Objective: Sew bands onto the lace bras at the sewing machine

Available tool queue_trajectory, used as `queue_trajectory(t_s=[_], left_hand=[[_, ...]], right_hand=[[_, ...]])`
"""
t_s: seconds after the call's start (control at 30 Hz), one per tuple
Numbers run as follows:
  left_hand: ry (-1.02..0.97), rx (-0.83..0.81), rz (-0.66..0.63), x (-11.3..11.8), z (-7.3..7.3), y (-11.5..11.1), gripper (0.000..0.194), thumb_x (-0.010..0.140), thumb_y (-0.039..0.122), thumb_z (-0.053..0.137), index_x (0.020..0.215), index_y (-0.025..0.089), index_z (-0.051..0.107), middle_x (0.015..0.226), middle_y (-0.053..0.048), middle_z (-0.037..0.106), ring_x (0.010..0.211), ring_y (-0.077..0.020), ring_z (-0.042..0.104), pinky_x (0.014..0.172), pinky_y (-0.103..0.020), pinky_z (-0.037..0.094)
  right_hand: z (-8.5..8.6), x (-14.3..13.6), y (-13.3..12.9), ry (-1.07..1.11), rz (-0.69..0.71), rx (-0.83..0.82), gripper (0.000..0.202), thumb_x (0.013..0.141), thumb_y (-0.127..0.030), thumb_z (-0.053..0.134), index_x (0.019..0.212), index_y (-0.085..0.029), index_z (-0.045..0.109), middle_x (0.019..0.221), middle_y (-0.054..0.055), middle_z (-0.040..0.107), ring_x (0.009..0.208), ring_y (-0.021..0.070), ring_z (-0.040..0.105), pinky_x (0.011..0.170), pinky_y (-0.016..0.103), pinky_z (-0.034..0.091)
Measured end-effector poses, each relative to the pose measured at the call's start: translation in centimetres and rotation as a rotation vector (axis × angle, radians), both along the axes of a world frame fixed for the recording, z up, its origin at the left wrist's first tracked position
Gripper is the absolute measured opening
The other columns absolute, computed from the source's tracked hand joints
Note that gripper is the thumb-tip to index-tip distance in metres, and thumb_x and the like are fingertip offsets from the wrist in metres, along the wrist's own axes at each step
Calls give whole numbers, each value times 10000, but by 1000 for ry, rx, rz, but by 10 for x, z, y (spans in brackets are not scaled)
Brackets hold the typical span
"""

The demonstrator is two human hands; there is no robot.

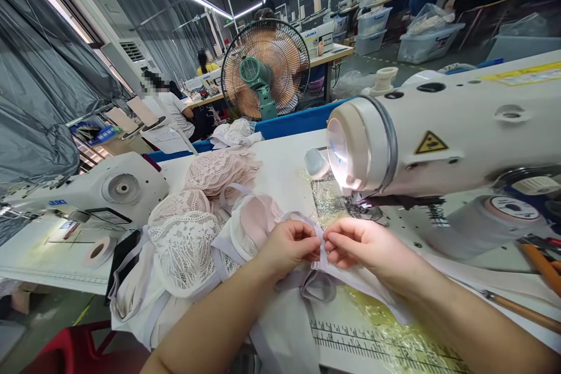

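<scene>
My left hand (294,245) and my right hand (357,242) meet close together just in front of the sewing machine head (363,143). Both pinch a pale lilac strap (323,254) between thumb and fingers. The strap belongs to light fabric that hangs down below my hands, with a small loop of band under them. Beside my left hand lies a pale bra cup (252,225), joined to the fabric. Left of it is a heap of white lace cups (188,251). The needle area sits right behind my fingers, partly lit by the machine lamp.
A second sewing machine (123,187) stands at the left. More lace pieces (219,169) are stacked behind the heap. A thread cone (486,225) lies at the right, near a wooden-handled tool (521,311). A large fan (265,70) and a seated person (175,108) are beyond the table.
</scene>
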State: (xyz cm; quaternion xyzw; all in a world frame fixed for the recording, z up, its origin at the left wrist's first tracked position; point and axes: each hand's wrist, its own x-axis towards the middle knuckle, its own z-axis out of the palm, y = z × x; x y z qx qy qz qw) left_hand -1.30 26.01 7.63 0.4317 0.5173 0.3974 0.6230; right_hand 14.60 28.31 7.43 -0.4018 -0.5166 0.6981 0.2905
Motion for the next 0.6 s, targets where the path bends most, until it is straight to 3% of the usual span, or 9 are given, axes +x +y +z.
queue_trajectory(t_s=[0.33, 0.6], left_hand=[[35, 22, 22, 2, 3, -1, 249, 566, 313, 695, 607, 129, 531, 521, 10, 533, 481, -80, 492, 521, -230, 415], [69, 30, 25, 1, 2, -1, 200, 591, 272, 661, 601, 140, 511, 504, 15, 513, 466, -79, 472, 502, -223, 395]], right_hand=[[2, -1, 0, 42, -30, -114, 288, 622, -392, 696, 650, -127, 587, 640, 15, 601, 535, 74, 544, 471, 177, 420], [-4, -1, 2, 16, 11, -38, 264, 683, -382, 650, 717, -132, 573, 676, 13, 604, 582, 89, 571, 527, 196, 443]])
